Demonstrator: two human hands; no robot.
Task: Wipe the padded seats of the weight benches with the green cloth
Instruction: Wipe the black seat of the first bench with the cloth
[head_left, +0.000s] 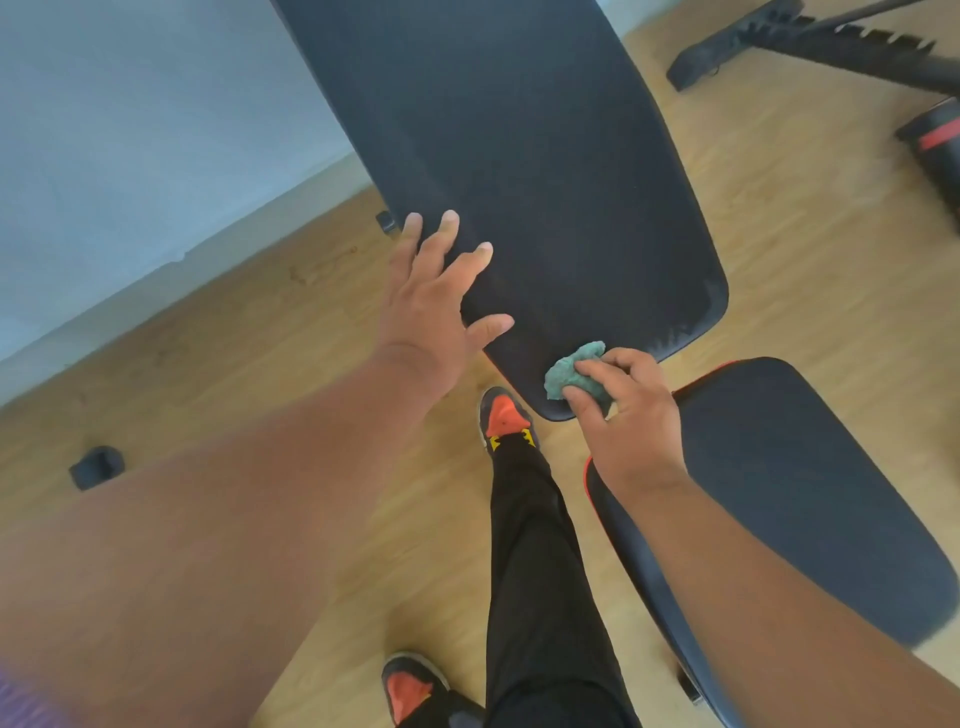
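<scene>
The right grip is curled round a bunched green cloth, thumb and fingers pinching it against the near end of the long back pad, close to that pad's near left corner. The left grip lies open, fingers straight and spread, the palm at the pad's left edge and the fingertips resting on its dark surface, a little farther off than the cloth.

The back pad is black and textured and runs away from the person toward the far side. Pale scuff marks show along its near right edge. Just beside it, to the near right, is the shorter seat pad, also black, with a red line along its left rim; the right wrist crosses over its far left corner.

Below the hands a leg in black trousers stands on the wood floor, with a dark shoe with an orange toe tucked under the back pad's near end. A second such shoe is at the near edge. A black bench frame lies far right, and a black object with a red band is near it. A pale wall fills the far left. No writing or brand can be read anywhere.
</scene>
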